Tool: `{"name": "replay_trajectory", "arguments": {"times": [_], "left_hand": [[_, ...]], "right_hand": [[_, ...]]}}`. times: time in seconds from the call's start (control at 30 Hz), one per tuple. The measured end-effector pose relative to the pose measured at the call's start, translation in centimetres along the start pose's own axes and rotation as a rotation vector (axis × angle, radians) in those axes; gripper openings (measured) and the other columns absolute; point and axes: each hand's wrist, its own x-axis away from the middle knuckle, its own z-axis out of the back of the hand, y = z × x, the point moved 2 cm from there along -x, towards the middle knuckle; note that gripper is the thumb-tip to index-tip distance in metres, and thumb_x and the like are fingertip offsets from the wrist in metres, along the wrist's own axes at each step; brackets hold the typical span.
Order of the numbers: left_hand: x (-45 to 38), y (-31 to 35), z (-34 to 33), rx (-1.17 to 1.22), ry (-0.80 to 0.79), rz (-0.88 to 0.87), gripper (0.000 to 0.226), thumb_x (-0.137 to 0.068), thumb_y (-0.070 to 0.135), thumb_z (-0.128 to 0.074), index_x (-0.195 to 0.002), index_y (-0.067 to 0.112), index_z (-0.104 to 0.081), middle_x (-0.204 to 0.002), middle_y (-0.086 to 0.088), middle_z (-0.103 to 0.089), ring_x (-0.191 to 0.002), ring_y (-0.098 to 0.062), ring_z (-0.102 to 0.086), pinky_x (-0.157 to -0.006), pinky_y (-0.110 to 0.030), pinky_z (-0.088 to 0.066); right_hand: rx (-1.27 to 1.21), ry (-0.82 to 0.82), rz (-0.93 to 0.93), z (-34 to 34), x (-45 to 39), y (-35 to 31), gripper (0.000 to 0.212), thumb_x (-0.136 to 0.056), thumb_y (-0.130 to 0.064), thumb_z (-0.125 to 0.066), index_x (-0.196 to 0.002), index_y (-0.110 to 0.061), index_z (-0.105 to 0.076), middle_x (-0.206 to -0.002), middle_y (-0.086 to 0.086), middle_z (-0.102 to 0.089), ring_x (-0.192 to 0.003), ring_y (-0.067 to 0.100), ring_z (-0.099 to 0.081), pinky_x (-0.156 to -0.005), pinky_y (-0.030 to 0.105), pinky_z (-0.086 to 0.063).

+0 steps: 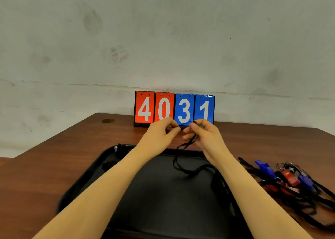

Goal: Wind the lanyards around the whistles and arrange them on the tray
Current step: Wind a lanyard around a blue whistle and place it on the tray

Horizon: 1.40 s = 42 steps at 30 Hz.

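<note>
My left hand [160, 132] pinches a small dark whistle [176, 128], mostly hidden by the fingers, held above the far edge of the black tray [163, 202]. My right hand [203, 132] pinches its black lanyard [183, 163], which hangs down in loops onto the tray. A wound black bundle [119, 148] lies at the tray's far left corner. To the right of the tray sits a tangled pile of blue whistles [266, 168] and red whistles [290, 178] with black lanyards.
A flip scoreboard [174, 109] reading 4031 stands at the back of the brown wooden table [45, 175], against a grey wall. A small brass disc [108, 120] is set in the table at the far left. More black cord [217, 182] lies at the tray's right edge.
</note>
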Motion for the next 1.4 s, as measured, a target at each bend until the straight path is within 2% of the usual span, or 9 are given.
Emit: {"name": "replay_trajectory", "arguments": {"times": [0.1,0.2,0.4,0.57,0.7,0.87,1.1,1.23,1.4], "left_hand": [[0.4,-0.6,-0.3,0.191,-0.013,0.063,0.016,-0.084,0.024,-0.065,-0.099,0.019,-0.061,-0.086,0.004,-0.061,-0.082,-0.008,-0.06,-0.071,-0.017,-0.051],[0.7,-0.6,-0.5,0.287,-0.027,0.096,0.018,-0.083,0.023,-0.066,-0.099,0.017,-0.061,-0.083,0.007,-0.062,-0.073,-0.004,-0.062,-0.062,-0.013,-0.051],[1.4,-0.9,-0.8,0.229,-0.065,0.119,0.013,-0.09,0.03,-0.054,-0.095,0.019,-0.056,-0.083,0.005,-0.065,-0.056,-0.002,-0.057,-0.063,-0.011,-0.048],[2.0,-1.1,-0.3,0.188,-0.165,0.1,0.01,-0.096,0.02,-0.043,-0.105,0.023,-0.047,-0.09,0.011,-0.054,-0.073,-0.004,-0.054,-0.064,-0.009,-0.044],[2.3,-1.3,0.0,0.161,-0.219,0.087,0.035,-0.089,0.006,-0.052,-0.112,0.027,-0.036,-0.109,0.013,-0.043,-0.094,-0.002,-0.047,-0.067,-0.005,-0.043],[2.3,-1.6,0.3,0.028,-0.178,0.014,0.045,-0.088,0.011,-0.058,-0.129,0.024,-0.041,-0.12,0.013,-0.039,-0.106,0.0,-0.043,-0.072,0.002,-0.041],[2.3,-1.4,0.5,0.174,0.0,0.117,0.023,-0.082,0.024,-0.067,-0.097,0.03,-0.051,-0.093,0.019,-0.057,-0.085,-0.008,-0.061,-0.068,-0.014,-0.046],[2.2,-1.2,0.9,0.356,0.023,0.177,0.026,-0.082,0.017,-0.065,-0.107,0.021,-0.062,-0.089,0.003,-0.068,-0.074,-0.011,-0.068,-0.067,-0.017,-0.054],[2.3,-1.0,1.2,0.797,-0.011,0.313,0.026,-0.084,0.002,-0.059,-0.105,0.017,-0.064,-0.098,-0.004,-0.068,-0.087,-0.019,-0.07,-0.072,-0.023,-0.058]], "right_hand": [[-0.089,0.067,-0.067,0.6,-0.2,0.0,0.009,-0.095,-0.012,-0.049,-0.087,-0.009,-0.052,-0.059,0.002,-0.047,-0.038,0.008,-0.034,-0.041,0.021,-0.035],[-0.029,0.144,-0.049,1.2,-0.4,-0.3,0.008,-0.093,-0.013,-0.052,-0.086,-0.012,-0.054,-0.054,-0.003,-0.04,-0.037,0.004,-0.027,-0.036,0.017,-0.025],[-0.005,0.17,-0.033,1.2,0.1,-0.3,0.008,-0.093,-0.012,-0.051,-0.085,-0.012,-0.053,-0.053,-0.003,-0.04,-0.037,0.005,-0.028,-0.036,0.017,-0.025],[-0.007,0.197,-0.036,1.3,0.3,-0.3,0.007,-0.092,-0.011,-0.053,-0.085,-0.011,-0.054,-0.054,-0.002,-0.042,-0.036,0.005,-0.028,-0.035,0.017,-0.025],[0.006,0.207,-0.029,1.4,0.5,-0.4,0.006,-0.091,-0.011,-0.054,-0.085,-0.011,-0.055,-0.055,-0.002,-0.043,-0.037,0.004,-0.029,-0.035,0.016,-0.026],[-0.01,0.235,-0.019,1.7,0.5,-0.1,0.006,-0.092,-0.011,-0.053,-0.086,-0.01,-0.055,-0.057,-0.001,-0.042,-0.038,0.004,-0.029,-0.035,0.016,-0.026],[-0.004,0.325,-0.015,2.3,0.4,0.0,0.006,-0.092,-0.012,-0.054,-0.09,-0.008,-0.057,-0.059,-0.001,-0.044,-0.043,0.006,-0.031,-0.035,0.015,-0.027],[0.007,0.356,-0.013,2.7,0.4,0.1,0.007,-0.092,-0.013,-0.053,-0.09,-0.009,-0.059,-0.061,0.0,-0.046,-0.046,0.008,-0.032,-0.038,0.017,-0.028],[0.06,0.412,0.013,3.2,-0.1,0.7,0.027,-0.09,-0.006,-0.051,-0.066,-0.016,-0.062,-0.063,-0.001,-0.058,-0.06,0.004,-0.042,-0.061,0.021,-0.033]]}}
